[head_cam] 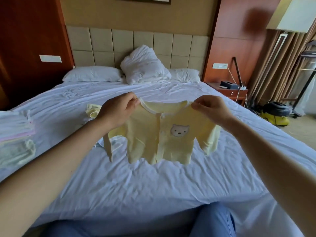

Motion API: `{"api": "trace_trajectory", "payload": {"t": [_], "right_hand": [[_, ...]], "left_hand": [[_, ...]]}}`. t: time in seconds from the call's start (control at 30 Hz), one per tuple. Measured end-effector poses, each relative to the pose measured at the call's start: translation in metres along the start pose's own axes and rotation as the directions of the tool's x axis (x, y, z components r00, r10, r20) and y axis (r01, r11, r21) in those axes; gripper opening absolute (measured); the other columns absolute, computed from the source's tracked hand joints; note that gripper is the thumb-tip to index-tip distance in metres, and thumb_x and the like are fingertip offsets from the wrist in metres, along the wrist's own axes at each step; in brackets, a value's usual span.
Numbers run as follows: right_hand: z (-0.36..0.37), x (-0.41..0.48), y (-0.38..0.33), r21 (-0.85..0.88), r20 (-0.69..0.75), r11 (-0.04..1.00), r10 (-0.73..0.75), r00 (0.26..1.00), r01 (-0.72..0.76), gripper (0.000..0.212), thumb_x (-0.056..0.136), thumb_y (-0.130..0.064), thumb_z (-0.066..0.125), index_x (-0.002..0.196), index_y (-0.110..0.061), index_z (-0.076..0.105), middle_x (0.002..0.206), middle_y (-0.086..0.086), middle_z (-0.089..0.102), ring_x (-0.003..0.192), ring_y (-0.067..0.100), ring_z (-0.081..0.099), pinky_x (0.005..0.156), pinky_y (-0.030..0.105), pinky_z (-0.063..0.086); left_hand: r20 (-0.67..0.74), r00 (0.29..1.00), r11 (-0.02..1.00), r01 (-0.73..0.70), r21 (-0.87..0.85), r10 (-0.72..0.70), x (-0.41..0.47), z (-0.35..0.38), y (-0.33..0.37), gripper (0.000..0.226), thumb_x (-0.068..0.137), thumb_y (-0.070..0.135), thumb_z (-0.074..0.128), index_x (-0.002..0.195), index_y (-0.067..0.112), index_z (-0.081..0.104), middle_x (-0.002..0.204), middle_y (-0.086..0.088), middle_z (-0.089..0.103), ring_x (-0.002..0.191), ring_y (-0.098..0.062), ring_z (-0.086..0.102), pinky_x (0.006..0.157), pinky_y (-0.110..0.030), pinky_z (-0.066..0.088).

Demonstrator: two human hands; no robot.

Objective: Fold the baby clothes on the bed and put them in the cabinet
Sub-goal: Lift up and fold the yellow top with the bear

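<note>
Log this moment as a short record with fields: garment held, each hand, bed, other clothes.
garment: pale yellow buttoned baby top with a bear patch, held up unfolded, front towards the camera, hanging over the sheet
left hand: pinches the top at one shoulder by the collar
right hand: pinches the other shoulder
bed: white-sheeted bed, wrinkled
folded: stack of folded pastel clothes at the bed's left edge
unfolded: crumpled pale yellow garment lying beyond the left hand

Pale yellow baby top (164, 137), white piping at neck, white snaps. Bear patch (179, 130): cream, dark eyes and nose. Bed sheet (153, 185), pillows (92, 74): white. Folded stack (15, 127): white, pink, pale yellow edges. Headboard (106, 41): beige squares. Trousers (215, 219): blue. Vacuum (275, 115): yellow, black.
</note>
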State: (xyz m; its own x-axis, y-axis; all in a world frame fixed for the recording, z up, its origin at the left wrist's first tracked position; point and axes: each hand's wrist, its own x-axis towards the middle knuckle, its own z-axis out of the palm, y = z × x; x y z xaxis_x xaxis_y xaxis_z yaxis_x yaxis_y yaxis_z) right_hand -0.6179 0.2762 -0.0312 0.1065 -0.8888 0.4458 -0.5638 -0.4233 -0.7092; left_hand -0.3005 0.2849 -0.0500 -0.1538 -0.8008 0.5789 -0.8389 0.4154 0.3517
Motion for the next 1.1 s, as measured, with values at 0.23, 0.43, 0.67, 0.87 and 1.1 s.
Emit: {"api": "trace_trajectory", "payload": {"t": [0.23, 0.43, 0.67, 0.87, 1.1], "right_hand": [[-0.012, -0.006, 0.010, 0.004, 0.112, 0.996, 0.092, 0.989, -0.093, 0.008, 0.086, -0.021, 0.073, 0.079, -0.018, 0.071, 0.073, 0.000, 0.063, 0.059, 0.005, 0.054, 0.051, 0.015, 0.042], [0.014, 0.030, 0.064, -0.194, 0.204, 0.969, 0.194, 0.960, -0.155, 0.006, 0.085, -0.022, 0.074, 0.082, -0.018, 0.071, 0.071, 0.000, 0.061, 0.061, 0.009, 0.052, 0.050, 0.015, 0.038], [0.102, 0.057, 0.182, -0.391, 0.210, 0.873, 0.394, 0.895, -0.292, 0.009, 0.084, -0.033, 0.071, 0.080, -0.029, 0.065, 0.070, -0.009, 0.056, 0.069, 0.015, 0.055, 0.058, 0.027, 0.036], [0.146, 0.092, 0.240, -0.447, 0.197, 0.828, 0.461, 0.865, -0.339, 0.008, 0.086, -0.039, 0.066, 0.082, -0.032, 0.064, 0.081, -0.009, 0.062, 0.070, 0.013, 0.057, 0.053, 0.024, 0.035], [0.179, 0.099, 0.280, -0.443, 0.201, 0.815, 0.496, 0.844, -0.374, 0.012, 0.082, -0.042, 0.068, 0.080, -0.030, 0.065, 0.076, -0.013, 0.062, 0.072, 0.008, 0.058, 0.053, 0.024, 0.035]], "left_hand": [[0.016, 1.000, 0.997, -0.010, 0.076, 0.009, 0.002, 0.009, 0.008, 0.024, 0.098, 0.044, 0.046, 0.085, 0.026, 0.053, 0.071, 0.013, 0.055, 0.074, -0.017, 0.053, 0.065, -0.031, 0.033], [0.200, 0.976, 0.977, 0.042, 0.211, -0.085, 0.020, 0.074, -0.015, 0.030, 0.099, 0.046, 0.043, 0.089, 0.021, 0.055, 0.081, 0.006, 0.059, 0.078, -0.021, 0.054, 0.064, -0.031, 0.035], [0.428, 0.875, 0.963, 0.135, 0.231, -0.225, 0.027, 0.205, -0.079, 0.026, 0.104, 0.035, 0.032, 0.086, 0.018, 0.041, 0.097, -0.003, 0.056, 0.090, -0.027, 0.055, 0.067, -0.036, 0.035], [0.419, 0.872, 0.944, 0.129, 0.304, -0.254, 0.052, 0.269, -0.122, 0.027, 0.105, 0.033, 0.032, 0.100, 0.015, 0.052, 0.108, -0.005, 0.060, 0.100, -0.028, 0.056, 0.074, -0.037, 0.037], [0.408, 0.897, 0.967, 0.077, 0.241, -0.173, 0.047, 0.314, -0.157, 0.022, 0.102, 0.031, 0.042, 0.095, 0.012, 0.052, 0.100, -0.006, 0.059, 0.095, -0.029, 0.057, 0.073, -0.041, 0.042]]}}
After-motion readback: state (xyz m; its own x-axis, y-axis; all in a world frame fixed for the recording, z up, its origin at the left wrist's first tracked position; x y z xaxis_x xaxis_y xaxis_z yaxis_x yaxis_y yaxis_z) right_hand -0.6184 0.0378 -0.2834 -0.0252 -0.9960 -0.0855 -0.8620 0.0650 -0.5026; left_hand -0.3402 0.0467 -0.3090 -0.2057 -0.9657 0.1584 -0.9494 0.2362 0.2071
